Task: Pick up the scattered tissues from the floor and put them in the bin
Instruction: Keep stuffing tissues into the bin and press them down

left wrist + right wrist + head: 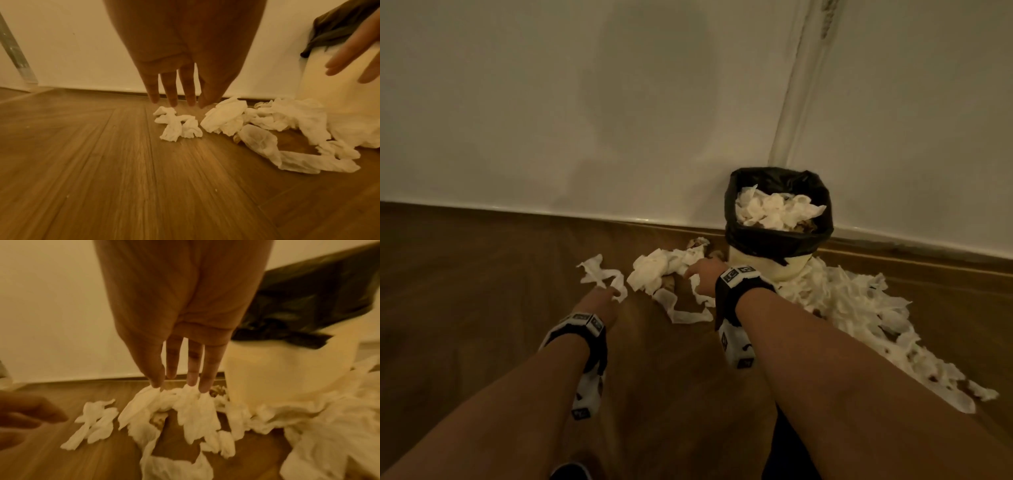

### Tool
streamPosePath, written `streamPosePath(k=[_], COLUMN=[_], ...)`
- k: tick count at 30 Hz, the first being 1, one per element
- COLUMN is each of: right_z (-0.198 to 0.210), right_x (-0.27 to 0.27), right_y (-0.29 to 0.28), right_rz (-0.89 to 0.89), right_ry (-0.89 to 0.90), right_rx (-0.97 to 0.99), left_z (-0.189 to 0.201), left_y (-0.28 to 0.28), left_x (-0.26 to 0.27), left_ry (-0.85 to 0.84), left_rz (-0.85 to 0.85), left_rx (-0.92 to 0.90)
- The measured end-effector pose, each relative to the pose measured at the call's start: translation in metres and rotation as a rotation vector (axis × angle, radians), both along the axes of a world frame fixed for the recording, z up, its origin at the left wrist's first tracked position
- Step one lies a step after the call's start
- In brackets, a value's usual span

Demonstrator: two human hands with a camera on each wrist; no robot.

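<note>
Where the head view looks down, both forearms are seen reaching from the lower edge toward the centre of the frame. The left hand [599,301] lies at centre left, its fingertips at a twisted strip [599,275] of tissue on the floor [482,291]; whether the strip is pinched cannot be told from here. The right hand [705,277] is set just right of centre, against a crumpled clump [654,274]. The bin [779,226], lined with a black bag [774,240] and filled with tissues, stands against the wall [619,102] at centre right. A large heap [859,308] of tissues spreads from its base toward the lower right.

In the left wrist view, the left hand [185,56] is shown from the top centre with fingers [171,95] straight and slightly spread, held just above the strip [176,125] and not closed on it. The clump [226,120] lies to the right of centre, and the right hand [353,53] appears open at the upper right, before the bin [339,81].

In the right wrist view, the right hand [185,305] is seen from the top centre, fingers [207,373] straight and a little apart, their tips touching the clump [185,405] without gripping it. The bin [287,369] stands at centre right, the strip [94,423] lies at lower left, and the blurred left hand [24,418] is at the left edge.
</note>
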State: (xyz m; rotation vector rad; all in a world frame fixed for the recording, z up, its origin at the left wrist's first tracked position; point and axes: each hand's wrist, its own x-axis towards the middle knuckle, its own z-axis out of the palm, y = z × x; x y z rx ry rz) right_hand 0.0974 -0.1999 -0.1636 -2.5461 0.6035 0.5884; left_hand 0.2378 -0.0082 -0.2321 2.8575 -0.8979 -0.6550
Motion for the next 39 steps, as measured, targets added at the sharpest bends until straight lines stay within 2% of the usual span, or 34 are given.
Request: streamPosePath(k=[5,8,14,17,21,26,28,33,36,39], right_z=[-0.03,-0.047,-0.084,-0.1,-0.112,-0.111,-0.11,-0.099,-0.095,-0.093], right_x=[0.03,0.046,0.058,0.063,0.067,0.07,0.07,0.076,0.076,0.075], right_y=[0.033,0.043,0.046,0.045,0.047,0.048,0.049,0.044,0.039,0.035], right_rz=[0.103,0.111,-0.03,-0.023,-0.03,-0.003,0.02,0.094,0.091,-0.067], right_ry=[0.015,0.032,0.083,0.131,0.073,0.12,0.112,0.204,0.123,0.012], right_rx=[-0.006,-0.049,0.078,0.086,0.071,0.089,0.078,-0.064,-0.09,0.01], left_z=[-0.027,-0.041,-0.051,-0.05,-0.053,-0.06,-0.062,-0.062,-0.059,-0.055], left_y=[-0.007,-0.013,-0.025,-0.03,-0.034,-0.038,-0.04,-0.037,-0.041,-0.042], left_x=[0.012,0.022,0.048,0.065,0.081,0.074,0.066,0.056,0.056,0.057], left_ry=[0.028,-0.028,-0.064,-0.074,-0.003,0.098,0.07,-0.005,0.076,0.227], left_rz=[0.02,0.034,0.141,0.12,0.064,0.01,-0.002,0.123,0.221,0.376], left_rx=[0.015,0.035,0.062,0.084,0.127,0.18,0.156,0.02,-0.007,-0.037])
